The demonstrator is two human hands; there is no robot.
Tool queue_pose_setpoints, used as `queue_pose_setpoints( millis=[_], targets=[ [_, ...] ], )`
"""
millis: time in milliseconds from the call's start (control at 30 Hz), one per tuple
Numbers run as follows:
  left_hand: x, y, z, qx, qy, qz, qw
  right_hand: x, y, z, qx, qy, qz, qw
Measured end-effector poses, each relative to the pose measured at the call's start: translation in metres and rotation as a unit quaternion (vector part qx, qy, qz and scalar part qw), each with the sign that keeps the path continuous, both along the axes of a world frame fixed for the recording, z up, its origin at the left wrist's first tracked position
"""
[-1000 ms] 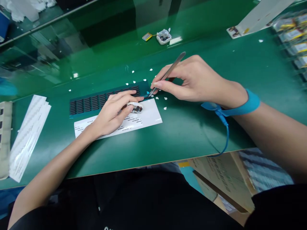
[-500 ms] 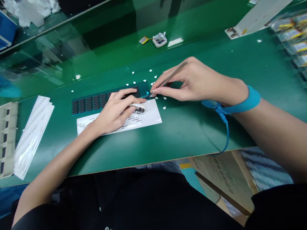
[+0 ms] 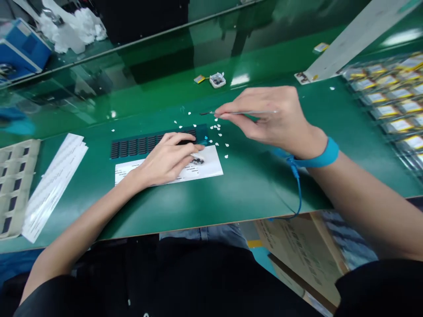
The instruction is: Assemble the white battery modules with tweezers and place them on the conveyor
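My right hand [image 3: 267, 116] pinches a pair of metal tweezers [image 3: 254, 112], raised above the bench. At the tweezers' tips is a small black strip [image 3: 204, 113]. My left hand [image 3: 170, 156] rests over a white printed sheet [image 3: 211, 160], its fingers closed on a small white casing with a circuit board [image 3: 197, 160], partly hidden beneath them. Just behind that hand lies a teal backing sheet [image 3: 201, 131] with rows of black foam strips [image 3: 132, 146]. A blue wrist strap [image 3: 319, 156] with a cord circles my right wrist.
Small white stickers [image 3: 218, 127] lie scattered on the green bench. Behind them sits an opened white device [image 3: 217, 80] wired to a battery [image 3: 199, 79]. Trays of batteries [image 3: 386, 97] stand right, beside a metal post [image 3: 346, 42]. Printed strips [image 3: 56, 185] and a beige tray [image 3: 16, 189] lie left.
My right hand has lifted the tweezers away from the teal sheet, and a black strip now shows at their tips. My left hand stays on the casing. The view has shifted slightly.
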State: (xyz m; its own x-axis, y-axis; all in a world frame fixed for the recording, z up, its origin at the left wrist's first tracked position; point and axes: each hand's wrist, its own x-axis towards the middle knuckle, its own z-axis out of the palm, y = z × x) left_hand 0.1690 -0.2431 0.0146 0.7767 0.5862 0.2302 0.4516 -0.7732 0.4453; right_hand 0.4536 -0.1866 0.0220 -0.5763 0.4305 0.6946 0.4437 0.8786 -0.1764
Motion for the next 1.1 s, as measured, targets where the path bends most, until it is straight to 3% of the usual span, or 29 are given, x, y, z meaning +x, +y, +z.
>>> queue_pose_setpoints(
  millis=[67,100,133,233,300,367,533,700,933,1100],
  targets=[
    [-0.002,-0.008,0.013,-0.014,-0.097,0.017,0.995,-0.002,0.0,-0.005,0.023,0.015,0.014,1.0],
    [-0.004,-0.011,0.019,-0.038,-0.17,0.065,0.982,-0.003,-0.001,-0.008,0.039,0.019,0.02,0.999],
    [-0.006,-0.012,0.024,-0.076,-0.247,0.133,0.957,-0.005,-0.002,-0.01,0.053,0.024,0.02,0.998],
    [-0.019,-0.005,0.027,-0.235,-0.41,0.306,0.826,-0.013,-0.01,-0.012,0.081,0.04,0.018,0.996],
    [-0.026,0.002,0.02,-0.339,-0.443,0.337,0.758,-0.02,-0.019,-0.011,0.09,0.041,0.014,0.995],
    [-0.028,0.006,0.01,-0.403,-0.447,0.344,0.721,-0.026,-0.03,-0.009,0.104,0.033,0.021,0.994],
    [-0.013,-0.007,-0.004,-0.398,-0.455,0.336,0.722,-0.037,-0.053,-0.004,0.125,-0.01,0.08,0.989],
    [0.002,-0.023,-0.003,-0.412,-0.495,0.351,0.68,-0.042,-0.064,0.005,0.156,-0.071,0.09,0.981],
    [0.01,-0.03,0.003,-0.425,-0.473,0.365,0.68,-0.041,-0.065,0.003,-0.039,-0.09,0.036,0.995],
    [0.01,-0.032,0.003,-0.418,-0.455,0.365,0.696,-0.042,-0.064,0.004,-0.058,-0.039,0.068,0.995]
  ],
)
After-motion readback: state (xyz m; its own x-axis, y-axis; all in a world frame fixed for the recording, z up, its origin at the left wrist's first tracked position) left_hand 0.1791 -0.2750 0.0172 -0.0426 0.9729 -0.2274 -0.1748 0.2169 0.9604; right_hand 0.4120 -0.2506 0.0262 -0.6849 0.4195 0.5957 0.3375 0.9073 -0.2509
